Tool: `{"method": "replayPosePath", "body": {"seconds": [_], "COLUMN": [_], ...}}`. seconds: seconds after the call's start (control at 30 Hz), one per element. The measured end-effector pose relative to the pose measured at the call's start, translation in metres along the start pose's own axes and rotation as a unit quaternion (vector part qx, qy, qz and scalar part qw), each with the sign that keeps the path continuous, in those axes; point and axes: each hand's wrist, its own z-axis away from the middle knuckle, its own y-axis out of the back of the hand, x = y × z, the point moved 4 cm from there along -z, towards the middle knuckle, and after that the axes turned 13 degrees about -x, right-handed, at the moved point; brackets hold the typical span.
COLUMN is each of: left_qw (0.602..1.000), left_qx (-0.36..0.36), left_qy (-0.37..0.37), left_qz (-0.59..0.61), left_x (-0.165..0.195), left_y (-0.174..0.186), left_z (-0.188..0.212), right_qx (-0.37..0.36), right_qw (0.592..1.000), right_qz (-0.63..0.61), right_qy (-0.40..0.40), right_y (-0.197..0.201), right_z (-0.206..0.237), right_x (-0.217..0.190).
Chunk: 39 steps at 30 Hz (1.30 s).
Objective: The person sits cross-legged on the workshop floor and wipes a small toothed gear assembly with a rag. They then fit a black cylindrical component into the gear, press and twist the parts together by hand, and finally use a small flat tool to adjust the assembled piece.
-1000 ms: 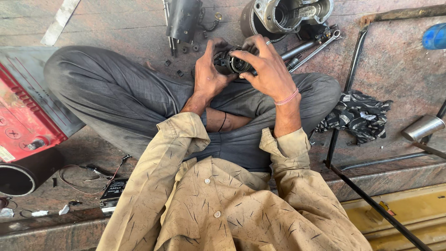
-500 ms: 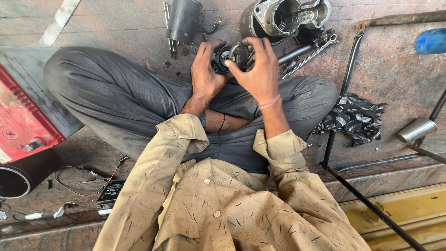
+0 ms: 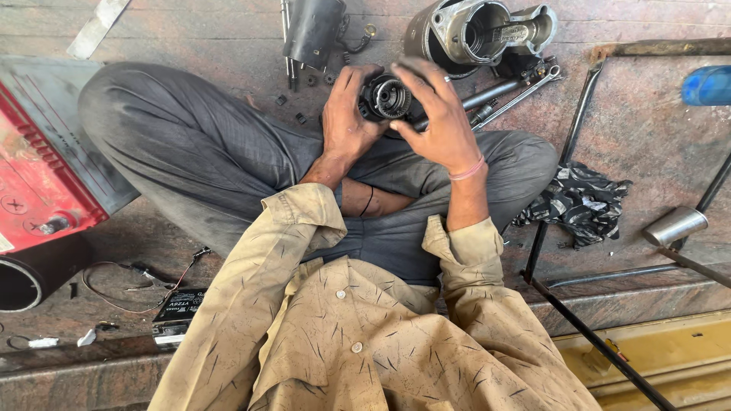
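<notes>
The person sits cross-legged on the floor and holds a small round metal gear part (image 3: 387, 99) in front of the knees, a little above the lap. The left hand (image 3: 344, 122) grips it from the side with the fingers closed around its dark body, and the right hand (image 3: 440, 122) covers the other side, the fingers curled over the top and pressing on it. The part looks like a toothed ring inside a black housing; I think it is solid steel, so it should be rather heavy for its size, stiff, and not fragile. It looks dark and perhaps oily, so it may slip, and the safest hold is around the outer body, not on the teeth. From here I cannot see well if a shaft goes out from behind it. The floor (image 3: 228, 30) is rough reddish stone, dusty and stained. Just beyond the hands lie a black cylindrical casing (image 3: 312, 30) and a larger grey cast housing (image 3: 472, 30) with an open mouth, with a spanner (image 3: 525, 87) beside it. A crumpled black rag (image 3: 579, 202) lies near the right knee, a small metal cup (image 3: 674, 226) farther right, and a red box (image 3: 34, 183) stands at the left side.
</notes>
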Motion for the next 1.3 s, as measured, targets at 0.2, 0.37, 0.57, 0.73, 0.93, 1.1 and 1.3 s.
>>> {"method": "replayPosePath", "body": {"seconds": [0.2,0.37,0.57,0.73,0.93,1.1,1.3], "left_qw": [1.000,1.000,1.000,1.000,1.000,1.000,0.998], "left_qx": [-0.007,-0.008,-0.004,0.002,-0.006,-0.011,-0.012], "left_qy": [0.003,-0.007,-0.004,-0.007,-0.004,0.000,0.007], "left_qz": [-0.009,-0.022,-0.019,-0.019,-0.013,0.013,0.056], "left_x": [0.003,0.003,-0.001,-0.002,-0.003,-0.006,-0.008], "left_y": [0.000,-0.002,-0.003,-0.003,-0.004,-0.004,-0.005], "left_z": [-0.002,-0.001,0.000,-0.001,-0.001,-0.002,-0.003], "right_qx": [-0.007,0.019,0.026,0.042,0.048,0.059,0.161], "right_qw": [0.999,0.999,0.999,0.998,0.994,0.990,0.941], "right_qz": [-0.011,-0.006,0.006,-0.038,-0.082,-0.119,-0.238], "right_qy": [-0.033,-0.025,-0.027,-0.028,-0.047,-0.041,-0.176], "right_y": [0.000,-0.003,-0.009,-0.009,-0.013,-0.018,-0.030], "right_z": [-0.001,-0.004,-0.006,-0.006,-0.007,-0.005,0.000], "right_x": [0.007,0.006,0.007,0.013,0.021,0.031,0.060]}}
